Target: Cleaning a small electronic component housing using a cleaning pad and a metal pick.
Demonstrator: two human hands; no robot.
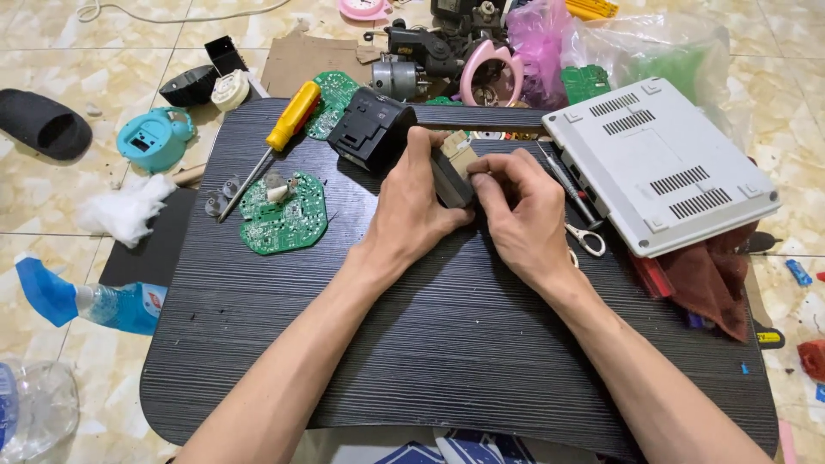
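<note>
1. A small dark block with a tan paper-wrapped part [453, 172] sits pinched between both my hands, just above the middle of the black surface [447, 344].
2. My left hand [412, 206] grips its left side; my right hand [516, 210] clamps the right, fingertips on top.
3. Its long axis runs away from me, both hands equally close.
4. Just beyond: a black housing [371, 129]; left, a green circuit board [284, 215].

Bright, even light from overhead, soft short shadows tucked under both forearms on the dark ribbed tabletop [447, 344], mild sheen off the pale floor tiles [51, 198] and the clear plastic bag [679, 51], sharp focus in the centre, slight wide-angle bending and softness toward the edges.
</note>
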